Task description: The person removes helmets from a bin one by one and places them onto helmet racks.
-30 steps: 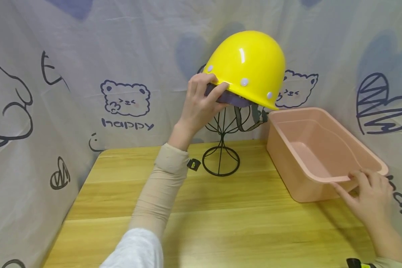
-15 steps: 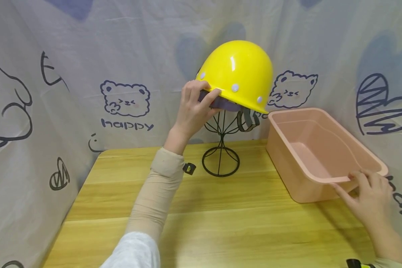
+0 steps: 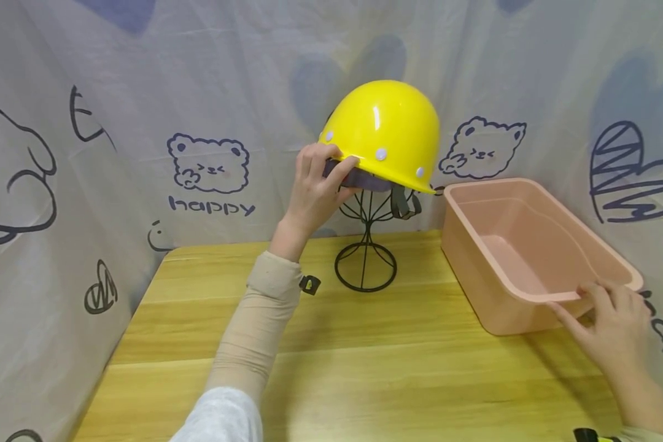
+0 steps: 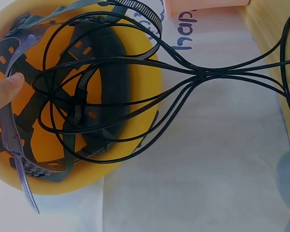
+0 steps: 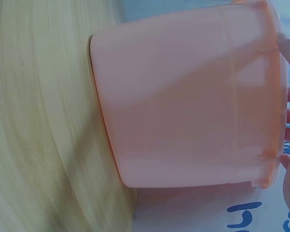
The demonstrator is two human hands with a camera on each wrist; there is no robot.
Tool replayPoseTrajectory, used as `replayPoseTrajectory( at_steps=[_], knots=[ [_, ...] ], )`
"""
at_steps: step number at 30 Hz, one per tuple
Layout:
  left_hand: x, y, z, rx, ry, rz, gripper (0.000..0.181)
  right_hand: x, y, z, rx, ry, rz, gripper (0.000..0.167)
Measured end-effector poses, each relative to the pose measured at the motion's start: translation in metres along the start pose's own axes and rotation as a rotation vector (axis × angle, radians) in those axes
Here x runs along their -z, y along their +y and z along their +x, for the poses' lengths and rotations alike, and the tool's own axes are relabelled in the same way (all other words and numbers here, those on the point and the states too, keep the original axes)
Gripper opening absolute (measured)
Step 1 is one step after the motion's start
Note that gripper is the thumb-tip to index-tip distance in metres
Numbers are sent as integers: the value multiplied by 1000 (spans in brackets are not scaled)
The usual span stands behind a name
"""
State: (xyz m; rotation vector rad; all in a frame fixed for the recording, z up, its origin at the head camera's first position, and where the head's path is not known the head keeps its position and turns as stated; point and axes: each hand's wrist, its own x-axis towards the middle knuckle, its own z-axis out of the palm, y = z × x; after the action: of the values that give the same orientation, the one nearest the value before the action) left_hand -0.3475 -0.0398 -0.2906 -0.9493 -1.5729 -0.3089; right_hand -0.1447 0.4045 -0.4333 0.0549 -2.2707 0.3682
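Note:
My left hand (image 3: 316, 184) holds a yellow hard hat (image 3: 389, 129) by its near-left brim and dark inner band. Thumb and fingers are on the edge. The hat sits over the top of a black wire stand (image 3: 368, 228), and its chin strap (image 3: 400, 204) dangles on the right. Seen from below in the left wrist view, the stand's wire loops (image 4: 198, 75) reach inside the hat shell (image 4: 89, 180), among the straps. Over at the right, my right hand (image 3: 616, 322) grips the near rim of a pink plastic bin (image 3: 469, 270), fingers over the edge and thumb outside.
A wooden table (image 3: 331, 380) bears the stand and the bin. Behind and on both sides hangs a pale printed cloth (image 3: 276, 73). The bin stands near the table's right back, to the right of the stand. Its visible inside holds nothing.
With the hard hat in it, my left hand has moved down and to the left, bringing the hat lower over the wire stand. My right hand has stayed on the bin's rim.

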Motion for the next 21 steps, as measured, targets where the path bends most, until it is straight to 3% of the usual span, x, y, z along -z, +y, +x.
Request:
replayPoseTrajectory(
  at_steps=[21],
  knots=[
    [-4, 4, -17, 13, -23, 5, 53, 0, 3, -1, -36, -37, 0, 104]
  ],
)
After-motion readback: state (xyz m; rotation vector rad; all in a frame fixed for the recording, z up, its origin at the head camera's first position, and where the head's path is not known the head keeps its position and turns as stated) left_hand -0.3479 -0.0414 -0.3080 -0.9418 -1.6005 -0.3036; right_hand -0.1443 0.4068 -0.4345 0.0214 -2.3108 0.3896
